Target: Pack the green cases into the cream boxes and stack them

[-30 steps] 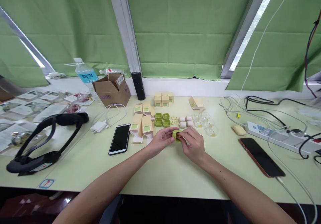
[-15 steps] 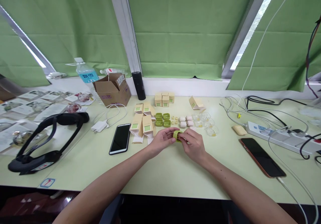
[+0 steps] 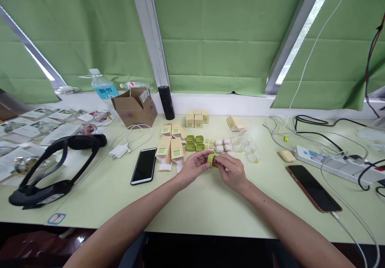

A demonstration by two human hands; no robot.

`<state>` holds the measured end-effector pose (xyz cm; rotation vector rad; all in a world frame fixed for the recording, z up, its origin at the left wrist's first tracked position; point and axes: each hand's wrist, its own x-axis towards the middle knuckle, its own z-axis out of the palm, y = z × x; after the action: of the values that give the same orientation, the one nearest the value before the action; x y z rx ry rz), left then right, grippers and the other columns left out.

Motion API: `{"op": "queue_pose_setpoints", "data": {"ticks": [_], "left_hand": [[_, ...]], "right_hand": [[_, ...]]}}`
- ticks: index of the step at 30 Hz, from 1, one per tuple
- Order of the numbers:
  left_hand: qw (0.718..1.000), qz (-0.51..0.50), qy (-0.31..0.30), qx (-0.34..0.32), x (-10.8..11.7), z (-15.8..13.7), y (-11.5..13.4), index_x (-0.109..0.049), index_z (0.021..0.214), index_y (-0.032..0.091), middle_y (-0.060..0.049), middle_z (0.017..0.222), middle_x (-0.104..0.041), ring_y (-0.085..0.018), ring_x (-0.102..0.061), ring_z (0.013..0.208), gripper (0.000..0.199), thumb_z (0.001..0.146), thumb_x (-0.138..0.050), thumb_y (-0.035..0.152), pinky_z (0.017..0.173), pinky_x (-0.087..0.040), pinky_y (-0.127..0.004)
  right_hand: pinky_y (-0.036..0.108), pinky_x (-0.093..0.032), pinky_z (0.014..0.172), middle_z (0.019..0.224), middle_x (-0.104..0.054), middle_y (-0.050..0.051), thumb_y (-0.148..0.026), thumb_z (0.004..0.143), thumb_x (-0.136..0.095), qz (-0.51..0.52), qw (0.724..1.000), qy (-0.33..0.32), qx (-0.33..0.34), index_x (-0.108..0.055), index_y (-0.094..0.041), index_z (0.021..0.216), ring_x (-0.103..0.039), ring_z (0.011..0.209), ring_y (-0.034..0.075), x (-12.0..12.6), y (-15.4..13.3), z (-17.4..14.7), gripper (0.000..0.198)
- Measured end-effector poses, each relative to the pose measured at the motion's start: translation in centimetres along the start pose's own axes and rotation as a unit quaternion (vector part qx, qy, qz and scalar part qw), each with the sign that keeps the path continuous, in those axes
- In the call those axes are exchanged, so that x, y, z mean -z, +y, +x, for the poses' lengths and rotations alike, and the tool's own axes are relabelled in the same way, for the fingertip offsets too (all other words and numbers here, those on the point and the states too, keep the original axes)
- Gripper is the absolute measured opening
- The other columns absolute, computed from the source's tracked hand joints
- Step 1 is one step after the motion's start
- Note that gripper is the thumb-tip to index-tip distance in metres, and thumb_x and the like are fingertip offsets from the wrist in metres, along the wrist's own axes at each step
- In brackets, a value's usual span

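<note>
Over the near middle of the table, my left hand (image 3: 196, 167) holds a small green square box (image 3: 211, 160) on its side, its opening towards the right. My right hand (image 3: 233, 172) has its fingers bunched at that opening; whatever they pinch is hidden. Just beyond lie several matching green boxes (image 3: 195, 143), several tiny yellow pieces (image 3: 208, 143), white and pinkish cylinders (image 3: 219, 149), and clear plastic pieces (image 3: 253, 156). To the left stand open tan cartons (image 3: 177, 150) with green windows.
Closed tan boxes (image 3: 197, 119) and one open carton (image 3: 235, 123) are farther back. A white-framed phone (image 3: 144, 166) and black headset (image 3: 64, 172) lie left. At right are another phone (image 3: 314, 188), an earbud case (image 3: 286, 156) and a power strip (image 3: 331, 164) with tangled cables.
Both hands stay in nearly the same place around the green box. The right fingers have shifted slightly at its opening; the table items look unmoved.
</note>
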<state>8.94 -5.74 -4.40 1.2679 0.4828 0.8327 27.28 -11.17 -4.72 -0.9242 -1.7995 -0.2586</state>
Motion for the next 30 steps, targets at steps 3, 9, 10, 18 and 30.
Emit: {"op": "queue_pose_setpoints", "data": {"ticks": [3,9,10,18,30], "left_hand": [[0.999,0.001,0.044,-0.011,0.2,0.2,0.0,-0.069,0.126,0.018,-0.013,0.117,-0.072,-0.024,-0.065,0.112,0.06,0.074,-0.089,0.041,0.094,-0.055,-0.036],[0.99,0.03,0.133,-0.039,0.4,0.6,0.2,-0.068,0.116,0.018,-0.007,0.11,-0.069,-0.017,-0.064,0.098,0.052,0.07,-0.091,0.031,0.089,-0.054,-0.031],[0.99,0.032,0.132,-0.04,0.3,0.6,0.1,-0.067,0.112,0.018,-0.006,0.106,-0.068,-0.017,-0.064,0.097,0.052,0.068,-0.092,0.03,0.089,-0.053,-0.031],[0.993,0.047,0.1,-0.027,-0.5,0.5,-0.2,-0.06,0.096,0.017,-0.003,0.094,-0.066,-0.016,-0.062,0.09,0.057,0.055,-0.098,0.031,0.086,-0.051,-0.031],[0.984,0.132,0.113,-0.045,-0.2,0.5,-0.1,-0.065,0.084,0.018,-0.002,0.082,-0.066,-0.016,-0.061,0.079,0.026,0.08,-0.078,0.04,0.079,-0.052,-0.03]], "right_hand": [[0.027,-0.062,0.063,0.095,-0.077,0.006,-0.007,0.097,-0.054,0.012,1.0,0.009,-0.008,-0.067,-0.024,0.118,-0.074,0.076,0.016,0.0,0.2,-0.1,0.03],[0.027,-0.057,0.051,0.115,-0.072,0.011,-0.02,0.096,-0.061,0.01,0.995,-0.026,-0.096,-0.057,-0.024,0.133,-0.071,0.078,0.018,0.1,0.2,-0.5,0.037],[0.029,-0.058,0.052,0.12,-0.07,0.013,-0.025,0.095,-0.064,0.002,0.993,-0.04,-0.111,-0.054,-0.024,0.137,-0.071,0.082,0.02,0.1,0.1,-0.6,0.042],[0.028,-0.057,0.053,0.12,-0.067,0.011,-0.019,0.091,-0.061,0.007,0.981,-0.096,-0.169,-0.054,-0.024,0.129,-0.07,0.09,0.021,-0.8,0.1,-1.3,0.039],[0.032,-0.06,0.057,0.114,-0.072,0.011,-0.025,0.09,-0.066,0.016,0.979,-0.089,-0.181,-0.056,-0.023,0.126,-0.072,0.095,0.025,-1.0,0.2,-1.6,0.038]]}}
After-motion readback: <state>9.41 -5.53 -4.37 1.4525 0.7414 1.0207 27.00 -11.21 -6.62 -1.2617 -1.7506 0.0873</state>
